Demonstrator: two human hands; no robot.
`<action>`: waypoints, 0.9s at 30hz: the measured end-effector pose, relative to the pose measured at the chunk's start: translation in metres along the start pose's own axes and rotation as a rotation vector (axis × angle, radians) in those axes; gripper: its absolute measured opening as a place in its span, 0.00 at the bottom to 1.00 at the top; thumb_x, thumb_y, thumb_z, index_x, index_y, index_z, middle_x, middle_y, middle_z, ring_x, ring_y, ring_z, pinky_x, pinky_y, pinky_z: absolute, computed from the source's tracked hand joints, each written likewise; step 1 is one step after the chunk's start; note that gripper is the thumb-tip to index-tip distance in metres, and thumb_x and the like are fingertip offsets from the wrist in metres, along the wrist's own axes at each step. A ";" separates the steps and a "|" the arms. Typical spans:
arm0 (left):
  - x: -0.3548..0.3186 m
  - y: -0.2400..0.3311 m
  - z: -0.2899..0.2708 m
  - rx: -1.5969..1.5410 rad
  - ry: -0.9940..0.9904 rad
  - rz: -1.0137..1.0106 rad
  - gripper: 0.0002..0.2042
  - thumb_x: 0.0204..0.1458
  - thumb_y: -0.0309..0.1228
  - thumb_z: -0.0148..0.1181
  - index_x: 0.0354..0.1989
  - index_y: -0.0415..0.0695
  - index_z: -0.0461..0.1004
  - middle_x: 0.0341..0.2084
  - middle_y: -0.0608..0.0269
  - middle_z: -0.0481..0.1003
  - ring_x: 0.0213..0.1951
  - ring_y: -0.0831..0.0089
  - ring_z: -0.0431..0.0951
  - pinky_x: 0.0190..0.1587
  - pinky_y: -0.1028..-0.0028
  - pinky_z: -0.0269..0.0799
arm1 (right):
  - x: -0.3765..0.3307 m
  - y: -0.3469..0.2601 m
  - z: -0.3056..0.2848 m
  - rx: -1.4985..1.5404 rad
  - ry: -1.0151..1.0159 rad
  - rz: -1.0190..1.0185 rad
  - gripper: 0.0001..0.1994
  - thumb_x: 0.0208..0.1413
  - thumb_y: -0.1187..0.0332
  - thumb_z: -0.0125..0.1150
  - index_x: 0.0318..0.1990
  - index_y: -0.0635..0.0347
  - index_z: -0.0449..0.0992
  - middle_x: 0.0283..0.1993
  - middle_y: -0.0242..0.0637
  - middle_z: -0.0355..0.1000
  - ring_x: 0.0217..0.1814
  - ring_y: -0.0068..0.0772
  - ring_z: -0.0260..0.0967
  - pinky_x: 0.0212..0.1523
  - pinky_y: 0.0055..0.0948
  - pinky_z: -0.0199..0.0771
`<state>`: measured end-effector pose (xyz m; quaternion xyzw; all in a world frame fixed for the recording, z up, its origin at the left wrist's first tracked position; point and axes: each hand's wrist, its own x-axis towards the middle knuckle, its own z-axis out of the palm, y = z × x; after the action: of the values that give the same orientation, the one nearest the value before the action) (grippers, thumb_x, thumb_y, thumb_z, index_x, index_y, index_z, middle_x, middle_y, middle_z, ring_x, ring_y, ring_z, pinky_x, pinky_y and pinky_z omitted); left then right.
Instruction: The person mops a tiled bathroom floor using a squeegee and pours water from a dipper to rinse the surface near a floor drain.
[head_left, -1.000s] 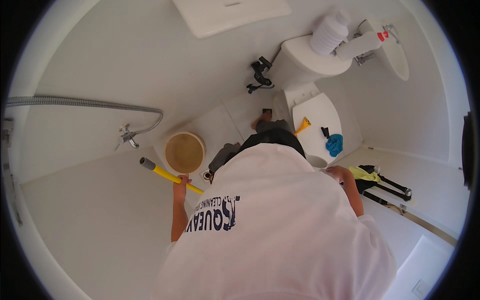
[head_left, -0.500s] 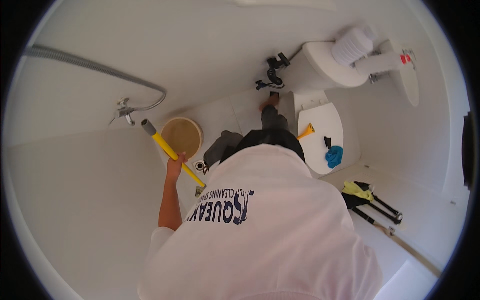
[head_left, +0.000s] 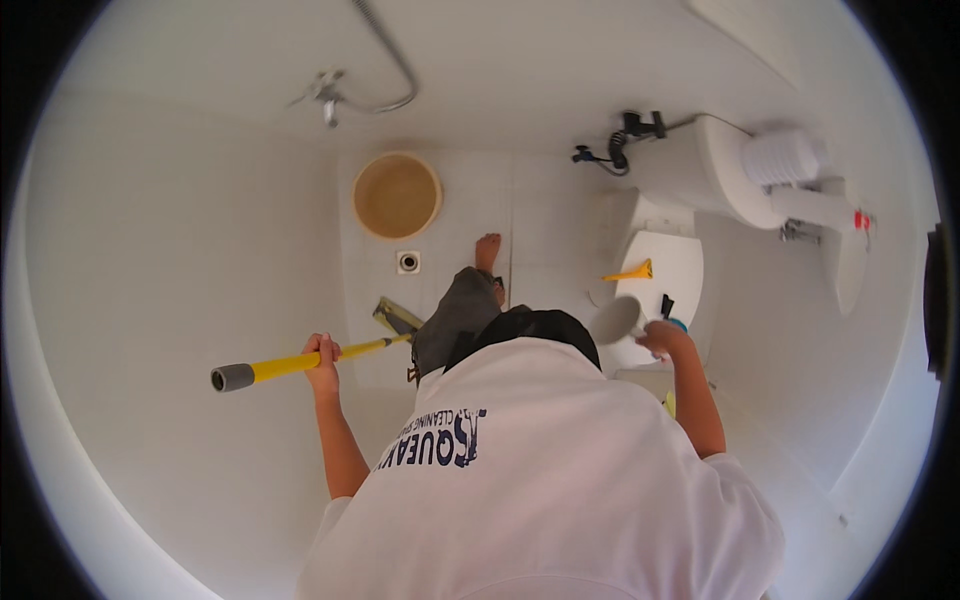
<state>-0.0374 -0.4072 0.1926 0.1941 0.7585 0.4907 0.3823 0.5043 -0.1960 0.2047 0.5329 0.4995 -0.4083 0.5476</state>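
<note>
Close below the camera, a white shirt [head_left: 560,480] with dark blue lettering across its left chest fills the lower view. The left hand [head_left: 322,362] is clamped round a yellow mop pole with a grey end cap [head_left: 300,364], whose flat head [head_left: 396,318] rests on the white tiled floor [head_left: 450,210]. The right hand [head_left: 664,338] grips a grey round object [head_left: 615,320] beside the white toilet [head_left: 660,270]. Farther off stands a round tan bucket [head_left: 396,195].

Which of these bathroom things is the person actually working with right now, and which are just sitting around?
In use:
- yellow-handled mop, gripped by the left hand
- grey round object, at the right hand; what it is cannot be told

Lying about:
- tan bucket
- floor drain
- toilet, with a small yellow item on its lid
- shower hose
</note>
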 end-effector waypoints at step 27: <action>0.019 -0.117 -0.140 -0.230 0.235 0.464 0.14 0.52 0.40 0.47 0.19 0.49 0.54 0.02 0.75 0.52 0.06 0.84 0.49 0.16 0.82 0.49 | 0.463 -0.615 -0.038 -0.117 0.885 -0.315 0.22 0.53 0.66 0.43 0.56 0.61 0.58 0.36 0.43 0.70 0.33 0.38 0.71 0.26 0.34 0.71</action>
<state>-0.1483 -0.5299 0.1122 0.2598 0.6723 0.6669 0.1888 -0.0245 -0.1794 -0.3555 0.5415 0.7818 -0.1912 0.2429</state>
